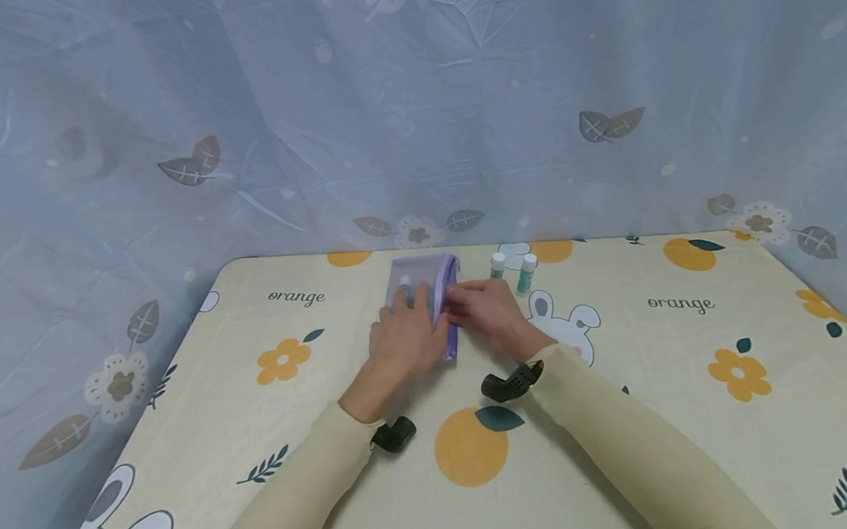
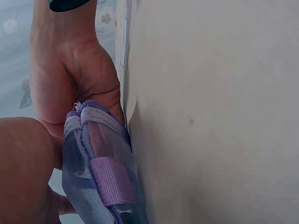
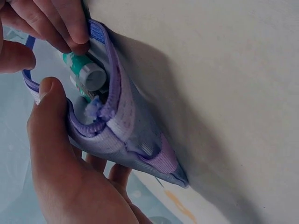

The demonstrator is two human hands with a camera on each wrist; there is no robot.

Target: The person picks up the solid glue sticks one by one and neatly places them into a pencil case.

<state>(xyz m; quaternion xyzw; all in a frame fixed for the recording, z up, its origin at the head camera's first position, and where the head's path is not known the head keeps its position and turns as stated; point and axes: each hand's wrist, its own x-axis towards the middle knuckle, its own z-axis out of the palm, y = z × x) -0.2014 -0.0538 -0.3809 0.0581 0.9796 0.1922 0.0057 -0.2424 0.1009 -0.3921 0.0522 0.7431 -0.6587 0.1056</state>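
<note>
A translucent mesh zip pouch with purple trim (image 1: 423, 264) is at the far middle of the table, its mouth toward the right. My left hand (image 1: 411, 334) holds it, with the thumb (image 3: 49, 100) against the near lip and fingers behind the mesh. In the right wrist view the mouth gapes, and a green glue stick (image 3: 81, 61) lies inside with its pale end facing the camera. Fairly straight fingers of my right hand (image 1: 487, 305) reach into the mouth and touch that stick. Some of the contents are hidden behind the rim.
Two more green glue sticks with white caps, a left one (image 1: 497, 265) and a right one (image 1: 528, 274), stand just beyond my right hand. A cream patterned cloth (image 1: 595, 448) covers the table. A pale blue curtain (image 1: 416, 135) hangs behind its far edge.
</note>
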